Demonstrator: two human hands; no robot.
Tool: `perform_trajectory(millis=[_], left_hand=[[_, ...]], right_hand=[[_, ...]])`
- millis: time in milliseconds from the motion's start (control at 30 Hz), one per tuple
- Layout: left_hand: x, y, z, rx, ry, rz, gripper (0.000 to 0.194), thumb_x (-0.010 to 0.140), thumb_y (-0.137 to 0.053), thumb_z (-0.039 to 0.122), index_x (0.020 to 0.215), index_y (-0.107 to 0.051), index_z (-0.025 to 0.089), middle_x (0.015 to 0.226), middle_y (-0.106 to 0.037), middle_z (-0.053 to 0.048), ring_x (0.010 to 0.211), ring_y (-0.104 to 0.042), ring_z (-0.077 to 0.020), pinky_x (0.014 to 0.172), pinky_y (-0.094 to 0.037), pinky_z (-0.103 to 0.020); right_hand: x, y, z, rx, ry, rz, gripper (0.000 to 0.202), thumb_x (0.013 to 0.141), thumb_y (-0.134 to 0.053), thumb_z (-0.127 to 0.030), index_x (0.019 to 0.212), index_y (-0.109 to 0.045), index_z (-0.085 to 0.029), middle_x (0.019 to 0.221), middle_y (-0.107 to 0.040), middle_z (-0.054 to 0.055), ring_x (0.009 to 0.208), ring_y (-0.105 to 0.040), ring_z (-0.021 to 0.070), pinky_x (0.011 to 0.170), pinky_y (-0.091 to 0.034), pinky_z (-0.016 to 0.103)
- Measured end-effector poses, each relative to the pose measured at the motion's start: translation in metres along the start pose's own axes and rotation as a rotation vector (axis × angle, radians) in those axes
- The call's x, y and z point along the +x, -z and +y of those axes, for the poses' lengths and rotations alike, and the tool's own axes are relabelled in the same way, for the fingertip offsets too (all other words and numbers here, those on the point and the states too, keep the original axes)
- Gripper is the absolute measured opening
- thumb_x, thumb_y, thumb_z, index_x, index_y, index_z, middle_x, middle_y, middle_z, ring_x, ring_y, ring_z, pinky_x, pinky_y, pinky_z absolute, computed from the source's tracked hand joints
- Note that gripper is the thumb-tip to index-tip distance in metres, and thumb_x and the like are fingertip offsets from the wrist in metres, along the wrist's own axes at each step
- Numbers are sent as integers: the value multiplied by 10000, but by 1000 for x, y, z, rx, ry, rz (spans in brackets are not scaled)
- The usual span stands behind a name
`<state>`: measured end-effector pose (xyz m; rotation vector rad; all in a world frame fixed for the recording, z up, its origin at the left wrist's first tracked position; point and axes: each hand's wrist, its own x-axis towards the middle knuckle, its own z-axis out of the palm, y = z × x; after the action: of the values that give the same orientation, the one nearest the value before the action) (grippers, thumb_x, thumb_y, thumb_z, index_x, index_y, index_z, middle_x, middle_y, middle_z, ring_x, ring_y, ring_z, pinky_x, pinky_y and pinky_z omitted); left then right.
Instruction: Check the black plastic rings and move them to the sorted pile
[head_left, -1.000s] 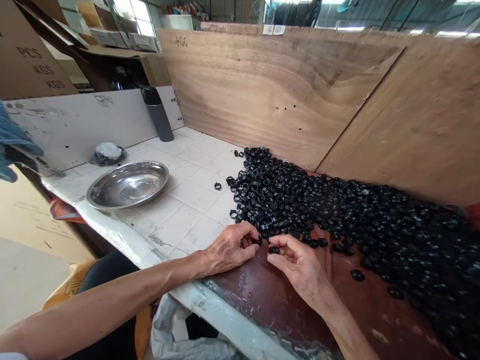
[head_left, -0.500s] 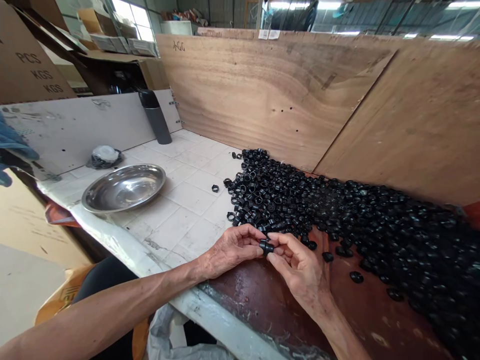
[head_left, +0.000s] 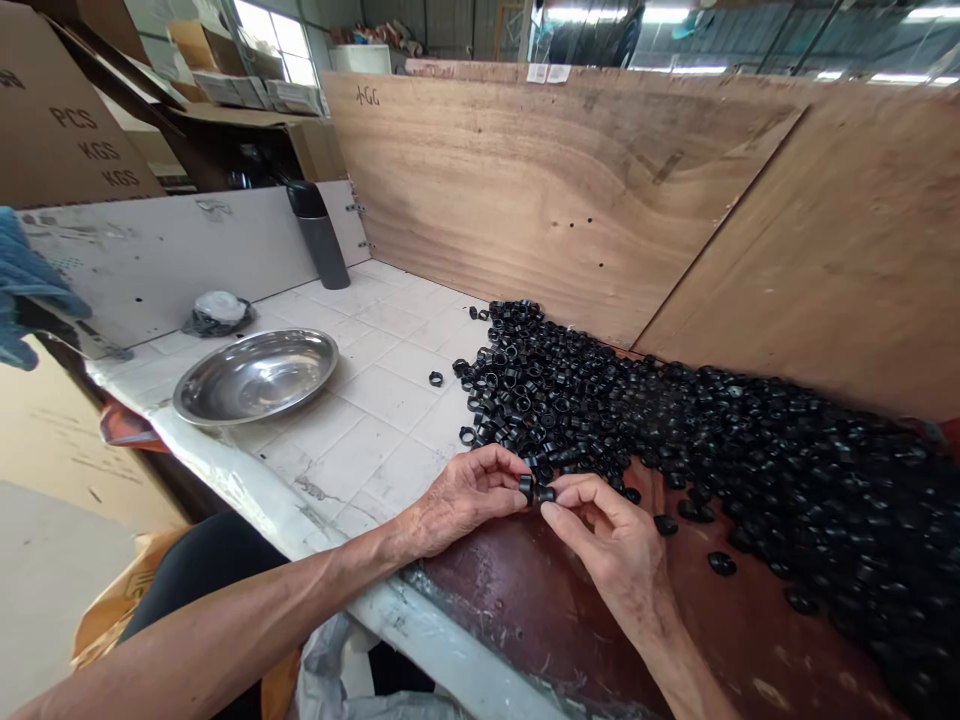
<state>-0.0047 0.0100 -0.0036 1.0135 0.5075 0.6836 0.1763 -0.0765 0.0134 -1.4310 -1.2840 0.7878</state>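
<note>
Near the middle of the view my left hand [head_left: 469,500] pinches a small black ring-like part [head_left: 526,489] between thumb and fingers. Facing it, my right hand [head_left: 611,525] grips a small black cylindrical part [head_left: 546,494] at its fingertips. The two parts are end to end, touching or nearly so; I cannot tell which. Just beyond both hands lies a large pile of black parts [head_left: 570,400], rings at its left side and darker cap-like pieces toward the right. A single black ring [head_left: 436,379] lies apart on the white tiled surface [head_left: 375,395].
A steel bowl [head_left: 259,375] stands at the left, with a dark bottle [head_left: 322,240] and a wrapped bundle [head_left: 219,313] behind it. A wooden board [head_left: 525,180] rises behind the pile. Blue cloth [head_left: 34,285] hangs at the far left, near cartons [head_left: 67,110].
The black piece between my hands now shows as two parts, with my right hand slightly farther right. The whole view has shifted a little.
</note>
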Motion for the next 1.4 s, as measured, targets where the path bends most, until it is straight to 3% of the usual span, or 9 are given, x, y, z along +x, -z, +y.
perform_trajectory(millis=[100, 267, 500, 667, 800, 1000, 1200, 1267, 1400], left_hand=[[0, 0, -2, -3, -8, -16, 321, 777, -849, 219, 1023, -663, 130, 949, -753, -59, 854, -694, -129, 790, -498, -249], [0, -1, -4, -25, -22, -36, 301, 791, -846, 226, 1018, -669, 137, 967, -757, -60, 896, -709, -142, 855, -514, -275], [-2, -2, -5, 19, -33, -34, 321, 782, -852, 248, 1031, -675, 149, 956, -740, -45, 855, -695, -134, 804, -512, -259], [-4, -4, -5, 31, -32, -37, 332, 800, -841, 289, 1038, -660, 145, 983, -744, -66, 919, -711, -174, 872, -528, -315], [-4, -5, -2, 36, -42, -27, 331, 807, -835, 292, 1036, -655, 134, 990, -743, -81, 928, -711, -178, 881, -530, -322], [-6, -8, 2, 112, -31, -17, 338, 820, -815, 334, 1039, -647, 139, 945, -740, -74, 888, -717, -182, 809, -536, -301], [-8, -6, 0, 186, -45, -27, 309, 829, -784, 307, 1049, -632, 153, 947, -730, -62, 859, -721, -184, 794, -551, -305], [-8, -5, -1, 223, -64, -29, 290, 834, -766, 277, 1059, -632, 151, 969, -726, -69, 868, -724, -191, 811, -559, -319], [-8, -5, -2, 285, -85, -32, 250, 839, -742, 246, 1047, -641, 151, 958, -720, -66, 854, -724, -187, 809, -569, -318]], right_hand=[[0, -1, 0, 7, -3, 30, 185, 851, -743, -367, 763, -702, -209, 959, -744, 70, 862, -714, 209, 761, -594, 280], [-1, -3, 4, -39, -6, 33, 213, 847, -751, -351, 1022, -756, -230, 956, -771, 54, 857, -738, 217, 784, -613, 313], [0, -5, -2, -122, 85, 56, 105, 881, -699, -317, 835, -744, -234, 874, -756, 38, 826, -721, 205, 746, -597, 286], [-4, -5, 2, -53, 71, 12, 224, 908, -686, -302, 1116, -737, -235, 1014, -742, 58, 893, -727, 200, 795, -613, 296], [-5, -5, 1, -46, 74, 8, 130, 911, -687, -303, 993, -747, -223, 989, -729, 60, 862, -722, 195, 755, -616, 272], [-4, -7, -1, -106, 121, -4, 159, 935, -651, -303, 1026, -757, -228, 1044, -757, 71, 943, -739, 222, 795, -628, 294], [-7, -6, 6, -262, 203, 41, 251, 958, -622, -291, 1190, -682, -217, 1014, -772, 63, 892, -756, 213, 807, -624, 312], [-7, -6, 6, -324, 246, 37, 225, 973, -601, -297, 1167, -679, -212, 976, -774, 63, 845, -757, 208, 775, -617, 304], [-5, -6, 2, -389, 272, -8, 166, 1004, -553, -302, 1068, -683, -220, 703, -714, 9, 597, -698, 178, 628, -574, 278]])
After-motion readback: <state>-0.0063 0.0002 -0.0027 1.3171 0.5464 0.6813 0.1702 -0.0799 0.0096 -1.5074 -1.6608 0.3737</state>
